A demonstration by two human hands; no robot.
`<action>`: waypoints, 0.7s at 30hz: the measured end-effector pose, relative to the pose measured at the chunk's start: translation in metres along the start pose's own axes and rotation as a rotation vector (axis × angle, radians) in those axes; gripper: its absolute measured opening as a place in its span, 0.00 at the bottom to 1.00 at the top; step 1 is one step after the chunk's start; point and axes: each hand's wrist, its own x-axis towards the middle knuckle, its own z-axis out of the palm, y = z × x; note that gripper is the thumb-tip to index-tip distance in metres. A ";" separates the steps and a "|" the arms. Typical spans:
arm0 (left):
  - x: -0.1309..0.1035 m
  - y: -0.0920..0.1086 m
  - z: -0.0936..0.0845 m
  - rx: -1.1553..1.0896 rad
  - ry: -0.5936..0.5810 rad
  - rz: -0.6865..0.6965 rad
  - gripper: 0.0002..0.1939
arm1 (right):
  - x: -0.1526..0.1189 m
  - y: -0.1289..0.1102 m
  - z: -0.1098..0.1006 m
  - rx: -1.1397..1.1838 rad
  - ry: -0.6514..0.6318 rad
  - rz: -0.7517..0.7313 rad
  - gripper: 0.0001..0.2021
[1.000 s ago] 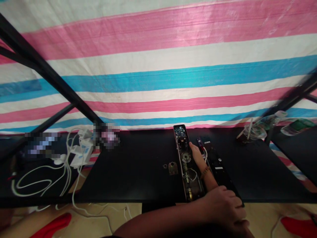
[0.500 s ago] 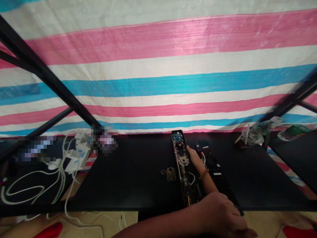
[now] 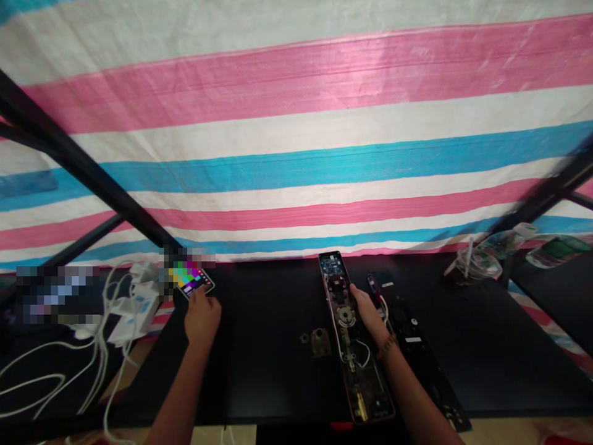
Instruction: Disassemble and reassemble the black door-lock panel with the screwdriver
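Observation:
A long, narrow door lock housing point(image 3: 343, 346) lies open-side up on the black table, showing a blue circuit board, white wires and a brass-coloured part at its near end. My right hand point(image 3: 369, 311) holds its right edge, thumb on top; the other fingers are mostly hidden. Far to the left, my left hand point(image 3: 202, 316) is at a phone point(image 3: 191, 276) with a colourful screen. A fingertip rests at the screen's lower edge, and the fingers look loosely apart. Beside the housing lie a small metal plate point(image 3: 319, 343) and a nut-like piece point(image 3: 304, 338).
Right of the housing lies a long black cover panel point(image 3: 419, 352) with white labels. White cables point(image 3: 99, 352) and a power strip point(image 3: 134, 315) crowd the left. Clear plastic containers point(image 3: 482, 262) stand at the back right. Striped sheeting point(image 3: 296, 173) hangs behind the table.
My left hand has moved from the near right, where its arm crossed in front, over to the phone at the left. My right hand stays on the housing.

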 end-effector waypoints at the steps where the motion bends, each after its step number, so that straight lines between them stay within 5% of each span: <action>1: 0.011 -0.011 0.004 0.054 -0.023 -0.027 0.20 | 0.000 0.000 0.000 -0.004 0.016 0.005 0.38; 5: 0.052 -0.027 0.008 0.109 -0.013 0.009 0.21 | -0.002 -0.001 -0.001 -0.017 0.104 0.038 0.32; 9: 0.061 -0.015 0.004 -0.038 0.183 0.081 0.21 | -0.004 -0.001 -0.001 0.007 0.135 0.050 0.26; 12: 0.024 0.009 0.005 -0.200 0.227 0.082 0.17 | -0.004 0.001 -0.002 0.020 0.161 0.032 0.22; 18: -0.104 0.077 0.025 -0.582 -0.040 0.079 0.13 | -0.008 0.004 -0.004 -0.006 0.162 0.044 0.24; 21: -0.143 0.100 0.030 -0.686 -0.150 0.177 0.11 | -0.010 0.002 -0.003 -0.006 0.100 0.058 0.28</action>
